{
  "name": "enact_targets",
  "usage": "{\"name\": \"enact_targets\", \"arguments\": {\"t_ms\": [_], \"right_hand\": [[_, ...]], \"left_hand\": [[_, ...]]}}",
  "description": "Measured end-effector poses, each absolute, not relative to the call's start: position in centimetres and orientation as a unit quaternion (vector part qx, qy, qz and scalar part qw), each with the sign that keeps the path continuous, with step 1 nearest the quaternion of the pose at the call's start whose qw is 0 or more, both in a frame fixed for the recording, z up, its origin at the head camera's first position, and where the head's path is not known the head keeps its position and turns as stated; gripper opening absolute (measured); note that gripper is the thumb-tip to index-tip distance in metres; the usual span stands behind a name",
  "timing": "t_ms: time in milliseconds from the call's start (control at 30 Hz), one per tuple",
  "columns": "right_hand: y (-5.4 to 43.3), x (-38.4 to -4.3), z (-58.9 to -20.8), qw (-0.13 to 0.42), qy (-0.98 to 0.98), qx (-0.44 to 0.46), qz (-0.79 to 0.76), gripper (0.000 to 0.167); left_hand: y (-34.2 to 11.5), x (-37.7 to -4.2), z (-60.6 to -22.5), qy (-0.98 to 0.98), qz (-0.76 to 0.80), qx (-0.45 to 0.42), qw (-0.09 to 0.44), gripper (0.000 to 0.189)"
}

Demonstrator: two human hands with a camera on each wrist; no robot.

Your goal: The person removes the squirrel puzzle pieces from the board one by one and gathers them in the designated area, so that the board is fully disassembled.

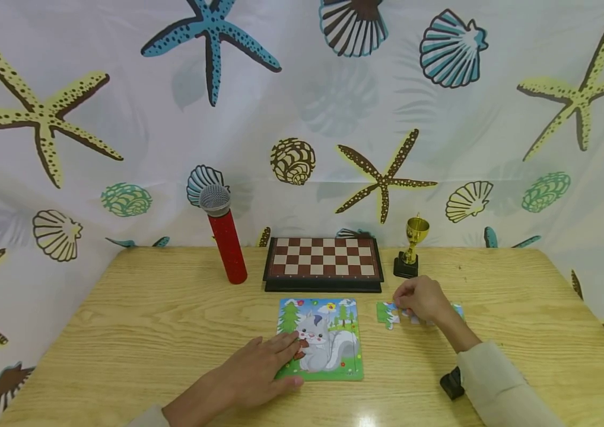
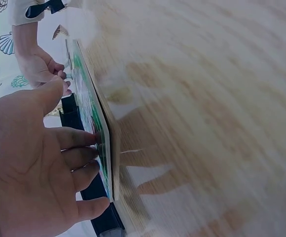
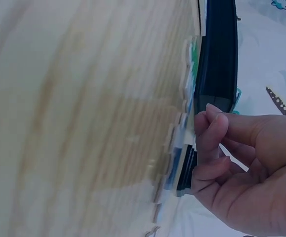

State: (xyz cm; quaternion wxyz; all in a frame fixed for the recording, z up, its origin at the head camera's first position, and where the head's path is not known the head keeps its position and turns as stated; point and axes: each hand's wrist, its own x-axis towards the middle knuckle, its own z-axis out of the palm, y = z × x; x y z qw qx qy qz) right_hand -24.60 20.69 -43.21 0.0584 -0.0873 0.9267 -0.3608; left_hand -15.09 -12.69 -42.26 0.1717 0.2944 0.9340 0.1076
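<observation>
A picture puzzle [image 1: 342, 350] of a grey squirrel among green trees lies flat on the wooden table. My left hand [image 1: 259, 370] rests on its left side, fingers extended, the thumb at the near edge. In the left wrist view, those fingertips [image 2: 91, 140] touch the board's printed face. Right of it lie several loose puzzle pieces [image 1: 385, 314], partly covered by my right hand [image 1: 423, 299]. That hand has bent fingers, thumb and forefinger tips close together over the pieces [image 3: 175, 153]. Whether a piece is pinched between them cannot be made out.
Behind the puzzle stands a chessboard case [image 1: 323, 264]. A red microphone [image 1: 227, 243] leans at its left; a gold trophy cup [image 1: 413, 243] on a black base stands at its right. A black object [image 1: 452, 384] is by the right sleeve. A patterned cloth [image 1: 302, 118] hangs behind.
</observation>
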Motion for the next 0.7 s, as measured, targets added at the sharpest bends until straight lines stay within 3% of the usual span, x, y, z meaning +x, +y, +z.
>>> {"name": "enact_targets", "arguments": {"t_ms": [700], "right_hand": [[15.3,-22.8,-43.4,0.110,0.897,-0.191,-0.382,0.006]], "left_hand": [[-9.3,-14.3,-42.2,0.920,0.083,0.334,0.189,0.071]]}}
